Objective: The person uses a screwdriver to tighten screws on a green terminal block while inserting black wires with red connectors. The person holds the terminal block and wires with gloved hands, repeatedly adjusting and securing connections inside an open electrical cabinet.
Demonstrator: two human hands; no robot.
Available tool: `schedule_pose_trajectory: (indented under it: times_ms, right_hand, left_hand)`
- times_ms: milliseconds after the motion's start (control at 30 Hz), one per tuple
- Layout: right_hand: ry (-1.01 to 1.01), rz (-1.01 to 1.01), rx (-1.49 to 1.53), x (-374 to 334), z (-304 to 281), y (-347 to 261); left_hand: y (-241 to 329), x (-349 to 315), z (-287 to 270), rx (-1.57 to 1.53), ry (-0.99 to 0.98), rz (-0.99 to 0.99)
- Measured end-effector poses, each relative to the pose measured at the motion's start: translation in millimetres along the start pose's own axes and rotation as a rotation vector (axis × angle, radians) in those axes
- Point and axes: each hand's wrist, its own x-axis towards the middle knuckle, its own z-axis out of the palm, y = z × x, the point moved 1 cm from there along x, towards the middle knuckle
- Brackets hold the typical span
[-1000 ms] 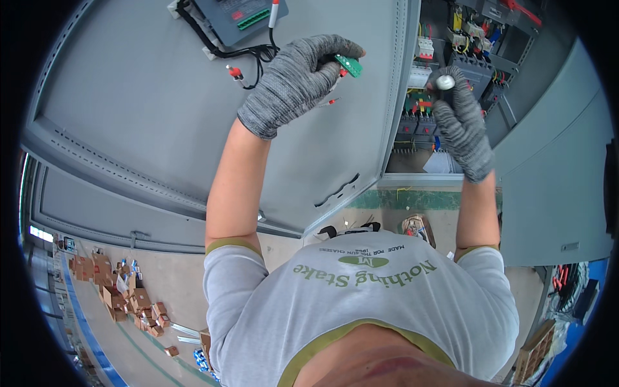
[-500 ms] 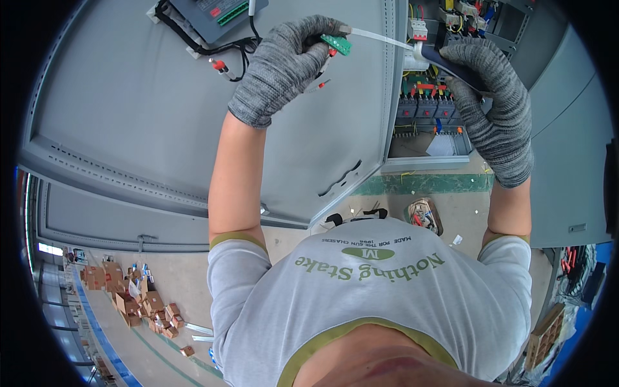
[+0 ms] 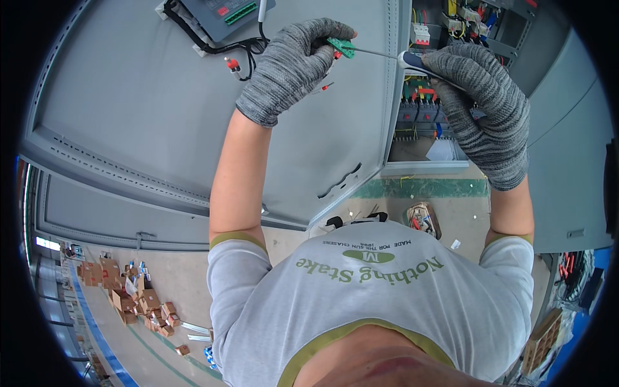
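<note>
My left hand [image 3: 290,71], in a grey knitted glove, pinches a small green terminal block [image 3: 342,48] between thumb and fingers. A red wire end shows just under the block. In my right hand [image 3: 487,106], gloved the same way, is a screwdriver [image 3: 412,61] with a dark blue and white handle. Its thin shaft points left and its tip meets the green block; the exact contact is too small to make out. Below my left hand hangs a loose wire end with a red sleeve [image 3: 327,86].
Behind my left hand is a grey cabinet door [image 3: 148,122], bearing a dark grey module [image 3: 225,18] and a black cable bundle [image 3: 222,48]. Wired breakers [image 3: 419,115] fill the cabinet at right. A container of tools [image 3: 422,219] and cardboard boxes [image 3: 148,300] lie on the floor.
The screwdriver's shaft, earlier a broad pale streak passing above the green block, now shows thin with its tip at the block. My right hand has shifted slightly left, and the view has moved a little.
</note>
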Motion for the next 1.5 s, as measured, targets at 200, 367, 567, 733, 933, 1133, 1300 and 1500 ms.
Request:
schedule_pose_trajectory:
  times_ms: [200, 367, 567, 733, 933, 1133, 1300, 1500]
  right_hand:
    - [-0.016, 0.01, 0.011, 3, -2, -5]
    - [-0.013, 0.021, -0.012, 7, -1, -9]
    - [-0.019, 0.044, -0.051, 7, -2, -9]
    - [-0.034, 0.044, -0.044, 6, -3, -11]
    - [0.034, 0.032, -0.035, 6, 0, -10]
    - [0.014, 0.021, -0.034, 7, -2, -11]
    - [0.054, 0.02, -0.013, 8, 1, -10]
    - [-0.039, 0.048, -0.044, 9, -4, -14]
  left_hand:
    - [0, 0, 1, -0.017, 0.0, -0.008]
    - [6, -1, 2, 0.0, 0.017, -0.052]
    - [0, 0, 2, 0.012, 0.031, -0.008]
    - [5, -3, 3, -0.028, 0.011, -0.088]
    - [0, -1, 2, 0.025, 0.031, -0.006]
    - [2, -2, 2, 0.02, 0.032, -0.018]
    - [3, -1, 3, 0.01, 0.036, -0.037]
    - [0, -2, 2, 0.035, 0.032, -0.001]
